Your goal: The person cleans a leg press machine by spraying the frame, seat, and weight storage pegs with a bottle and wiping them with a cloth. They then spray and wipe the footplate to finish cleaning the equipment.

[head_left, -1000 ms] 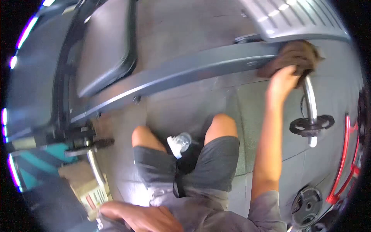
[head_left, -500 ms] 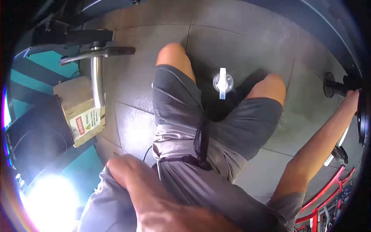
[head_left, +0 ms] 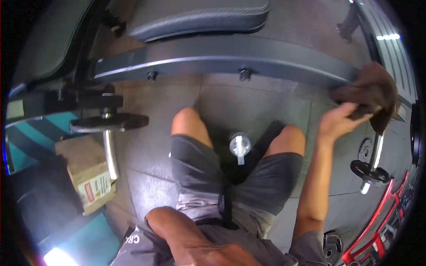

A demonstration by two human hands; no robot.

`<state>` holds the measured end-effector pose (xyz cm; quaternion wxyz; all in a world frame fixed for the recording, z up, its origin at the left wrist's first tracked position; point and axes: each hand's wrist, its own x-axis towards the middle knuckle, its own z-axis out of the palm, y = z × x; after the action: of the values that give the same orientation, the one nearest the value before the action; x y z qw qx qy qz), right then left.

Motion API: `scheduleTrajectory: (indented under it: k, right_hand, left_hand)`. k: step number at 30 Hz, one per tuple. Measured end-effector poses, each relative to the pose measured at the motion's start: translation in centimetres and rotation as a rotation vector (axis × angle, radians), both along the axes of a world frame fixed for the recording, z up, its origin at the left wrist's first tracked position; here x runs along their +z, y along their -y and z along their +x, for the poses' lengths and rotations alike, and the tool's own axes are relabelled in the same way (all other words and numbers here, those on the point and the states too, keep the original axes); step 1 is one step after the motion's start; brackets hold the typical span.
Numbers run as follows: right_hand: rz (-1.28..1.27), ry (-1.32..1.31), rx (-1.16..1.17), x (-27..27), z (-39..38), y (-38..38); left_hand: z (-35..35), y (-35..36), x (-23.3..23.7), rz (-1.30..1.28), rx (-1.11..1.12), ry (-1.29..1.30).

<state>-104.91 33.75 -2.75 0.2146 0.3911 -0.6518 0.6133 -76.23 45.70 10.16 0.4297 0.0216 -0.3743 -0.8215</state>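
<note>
My right hand (head_left: 339, 122) is closed on a dark brown cloth (head_left: 375, 95), bunched up at the right end of a dark metal crossbar (head_left: 213, 62). The cloth overlaps the bar in this view. My left arm is bent across my chest, and its hand (head_left: 222, 256) sits at the bottom edge of the picture, fingers hidden. On the floor between my knees stands a clear bottle with a white trigger-like top (head_left: 240, 146), seen from above.
A black padded seat (head_left: 199, 22) lies beyond the crossbar. Weight plates hang on metal sleeves at left (head_left: 108, 123) and right (head_left: 370, 172). A cardboard box with a warning label (head_left: 95, 190) stands at left. A red metal frame (head_left: 377, 221) is at lower right.
The view has tilted up, bringing the crossbar and seat into sight. My right hand has come in from the far right edge, and the cloth in it now shows.
</note>
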Motion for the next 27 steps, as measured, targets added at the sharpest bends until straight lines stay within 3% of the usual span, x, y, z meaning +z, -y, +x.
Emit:
scheduleTrajectory:
  k: [1, 4, 6, 10, 12, 16, 18, 20, 27]
  right_hand:
    - [-0.049, -0.199, -0.039, -0.4, 1.1, 0.7]
    - [0.397, -0.739, 0.187, 2.0, 2.5, -0.9]
    - [0.478, -0.907, 0.179, 2.9, 0.6, -0.9]
    - [0.393, -0.813, 0.217, 4.5, -3.2, 0.2]
    - [0.465, -0.787, 0.15, 4.3, 0.6, -0.1]
    - [0.404, -0.936, 0.391, 2.7, 10.3, 3.5]
    - [0.376, -0.879, 0.506, 3.9, 15.9, 5.9]
    - [0.608, -0.884, 0.541, 4.8, 20.2, 6.7]
    - [0.455, -0.954, 0.53, 4.5, 25.2, 8.6]
  left_hand:
    - [0.3, 0.4, -0.4, -0.009, -0.045, -0.001]
    - [0.9, 1.2, -1.6, -0.035, -0.163, -0.018]
    - [1.6, 1.7, -1.9, -0.047, -0.201, -0.033]
    - [3.3, 1.9, -2.4, -0.08, -0.229, -0.066]
    - [4.2, 1.8, -2.5, -0.097, -0.218, -0.079]
    - [5.0, 1.5, -2.1, -0.115, -0.201, -0.073]
    - [5.1, 1.6, -1.9, -0.099, -0.193, -0.087]
    - [5.2, 1.8, -2.0, -0.071, -0.179, -0.087]
    - [4.4, 3.0, -2.8, -0.036, -0.222, -0.036]
